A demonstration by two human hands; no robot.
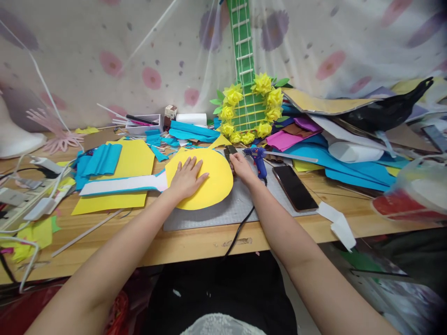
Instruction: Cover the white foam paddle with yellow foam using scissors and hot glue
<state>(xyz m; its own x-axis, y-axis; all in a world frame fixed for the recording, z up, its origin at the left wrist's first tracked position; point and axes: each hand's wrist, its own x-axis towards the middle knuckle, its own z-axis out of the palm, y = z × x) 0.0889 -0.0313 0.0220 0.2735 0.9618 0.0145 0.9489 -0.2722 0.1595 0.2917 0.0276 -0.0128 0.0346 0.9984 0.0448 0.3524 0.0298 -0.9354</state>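
My left hand (188,179) lies flat, fingers spread, on a yellow rounded paper shape (213,186). A long white strip with blue edges (122,184) runs left from it like a neck. My right hand (240,167) is closed at the shape's right edge, around a dark object (230,150) whose kind I cannot make out. Right beside that hand, a blue glue gun (259,160) with a glue stick in its back rests on the grey cutting mat (199,222).
A green paper guitar with yellow flowers (247,93) stands at the back. Right of the mat lie a phone (295,188) and a stack of coloured paper (349,163). A yellow sheet (139,160) and blue crepe paper (104,160) lie left, near a power strip (21,204).
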